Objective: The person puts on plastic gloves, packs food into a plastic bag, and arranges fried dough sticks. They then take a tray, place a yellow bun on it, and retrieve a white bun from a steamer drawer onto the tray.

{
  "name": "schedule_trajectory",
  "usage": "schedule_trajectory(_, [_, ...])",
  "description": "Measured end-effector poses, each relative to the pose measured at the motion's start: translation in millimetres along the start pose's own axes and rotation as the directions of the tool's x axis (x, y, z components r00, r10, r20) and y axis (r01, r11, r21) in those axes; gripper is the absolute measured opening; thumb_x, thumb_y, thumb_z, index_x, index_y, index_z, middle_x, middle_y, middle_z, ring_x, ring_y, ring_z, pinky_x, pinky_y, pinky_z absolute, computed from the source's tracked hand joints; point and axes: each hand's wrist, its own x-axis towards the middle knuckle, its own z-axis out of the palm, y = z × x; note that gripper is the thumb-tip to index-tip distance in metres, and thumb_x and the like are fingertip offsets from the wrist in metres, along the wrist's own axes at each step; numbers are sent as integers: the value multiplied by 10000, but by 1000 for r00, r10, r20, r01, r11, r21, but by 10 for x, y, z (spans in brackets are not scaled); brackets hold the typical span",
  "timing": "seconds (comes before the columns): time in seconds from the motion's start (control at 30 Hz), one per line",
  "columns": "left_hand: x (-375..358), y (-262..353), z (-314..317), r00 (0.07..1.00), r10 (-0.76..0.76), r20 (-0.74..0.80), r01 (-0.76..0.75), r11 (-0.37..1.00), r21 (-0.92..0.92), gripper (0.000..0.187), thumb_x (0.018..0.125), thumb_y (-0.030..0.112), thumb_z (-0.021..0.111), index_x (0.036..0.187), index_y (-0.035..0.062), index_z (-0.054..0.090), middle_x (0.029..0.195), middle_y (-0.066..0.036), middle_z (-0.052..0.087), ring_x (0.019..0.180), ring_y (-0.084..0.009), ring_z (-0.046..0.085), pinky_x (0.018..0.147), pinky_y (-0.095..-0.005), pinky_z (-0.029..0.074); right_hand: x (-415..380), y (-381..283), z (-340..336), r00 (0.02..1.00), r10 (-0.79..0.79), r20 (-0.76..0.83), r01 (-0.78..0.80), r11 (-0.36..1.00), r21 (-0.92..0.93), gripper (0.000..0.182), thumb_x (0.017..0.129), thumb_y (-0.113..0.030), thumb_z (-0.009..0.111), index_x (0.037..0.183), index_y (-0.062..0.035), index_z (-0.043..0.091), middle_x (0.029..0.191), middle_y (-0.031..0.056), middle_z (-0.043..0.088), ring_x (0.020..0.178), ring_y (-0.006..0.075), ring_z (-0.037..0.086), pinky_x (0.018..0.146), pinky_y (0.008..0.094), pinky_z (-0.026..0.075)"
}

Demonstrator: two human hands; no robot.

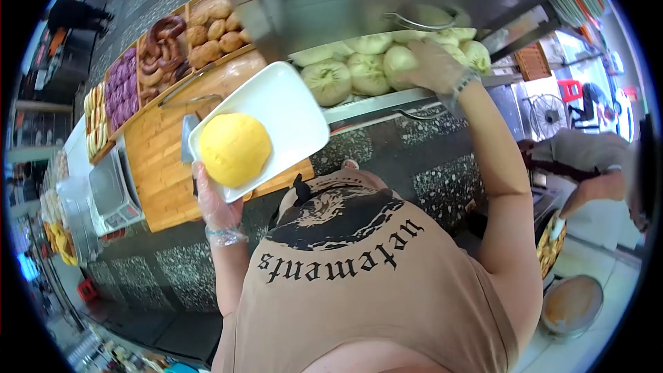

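Observation:
My left hand [219, 205], in a clear plastic glove, grips the lower edge of a white tray [293, 114]. A large round yellow bun [235, 150] rests on the tray's near left part. My right hand [436, 68], also in a clear glove, reaches into a drawer [359, 106] filled with several pale green buns [368, 72]. Its fingers and thumb are curled around one pale bun [399, 65], and part of that bun is hidden by the hand.
A wooden cutting board [159, 173] with metal tongs [190, 99] lies left of the tray. Wooden trays of purple rolls [123, 86], brown twisted bread [164, 52] and golden buns [207, 41] stand beyond. A scale [114, 190] sits at left. Another person [580, 155] works at right near a pan [572, 304].

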Motion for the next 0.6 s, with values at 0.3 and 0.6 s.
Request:
schedule_trajectory(0.3, [-49,150,14,995,-64,80,67,997,-40,516,985,397,400,1316,1,399,1259,-143,527,1134,-239,553,951,-368,469,-367,-1164,-398,939,78,-334,290,340,894,427,814,-195,690,1189,-75,526,1066,92,631,949,194,613,806,326,504])
schedule_trajectory(0.6, [12,168,-166,991,-131,25,133,988,-77,476,987,361,404,1345,48,376,1282,-107,517,1124,-233,553,928,-377,481,-496,-1710,-85,514,-137,-847,581,782,226,248,836,-177,646,1026,-29,588,998,135,594,896,270,591,801,365,478])
